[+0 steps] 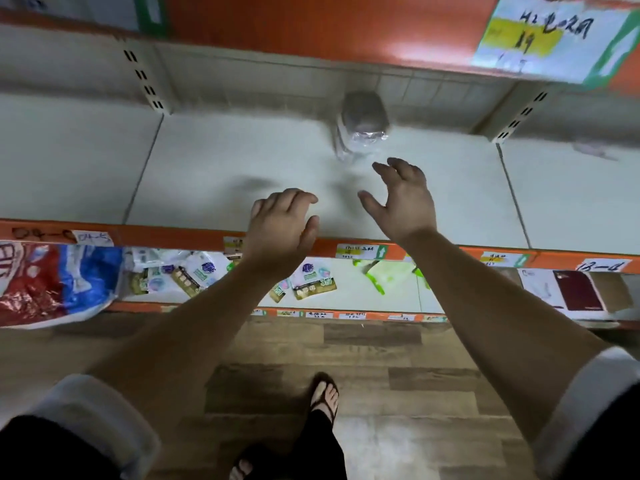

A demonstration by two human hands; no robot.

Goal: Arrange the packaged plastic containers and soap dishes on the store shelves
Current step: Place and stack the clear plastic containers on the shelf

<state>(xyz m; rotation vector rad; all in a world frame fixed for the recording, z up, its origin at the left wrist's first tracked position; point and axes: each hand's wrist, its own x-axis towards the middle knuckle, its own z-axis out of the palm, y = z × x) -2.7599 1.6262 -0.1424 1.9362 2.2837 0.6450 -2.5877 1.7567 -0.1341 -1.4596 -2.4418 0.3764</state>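
Observation:
A grey plastic container in clear wrapping (pixel 363 123) stands at the back of the white middle shelf (pixel 214 161), blurred. My right hand (pixel 403 199) hovers just in front of it, fingers spread, holding nothing and apart from the package. My left hand (pixel 282 223) hangs over the shelf's orange front edge (pixel 166 233) with relaxed, slightly bent fingers, also empty. No other packaged containers or soap dishes show on this shelf.
The lower shelf holds a red and blue bag (pixel 52 282), small carded packets (pixel 187 275), green items (pixel 384 275) and a dark red box (pixel 575 289). An upper orange shelf edge with a price label (pixel 547 36) overhangs. Below are wood flooring and my sandalled foot (pixel 323 396).

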